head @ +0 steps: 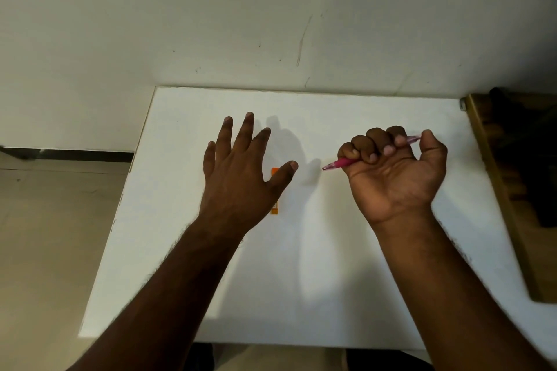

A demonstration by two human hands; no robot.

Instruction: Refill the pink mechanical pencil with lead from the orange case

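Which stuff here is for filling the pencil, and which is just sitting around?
For the job:
pink pencil, gripped in the right hand
orange case, on the table under the open left hand

Just there:
white table
wooden thing at the right

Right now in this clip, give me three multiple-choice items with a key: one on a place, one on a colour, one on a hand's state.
1. Where does the orange case lie?
A. on the white table, partly under the left hand
B. inside the right hand's grip
C. on the floor

2. What colour is the mechanical pencil?
A. blue
B. pink
C. green

3. How is the right hand?
A. flat on the table
B. spread, holding nothing
C. fingers curled round the pencil

Key: 1 A, orange shows on the tabletop beside the left thumb; 2 B, the barrel is pink; 3 C, the fingers wrap the barrel.
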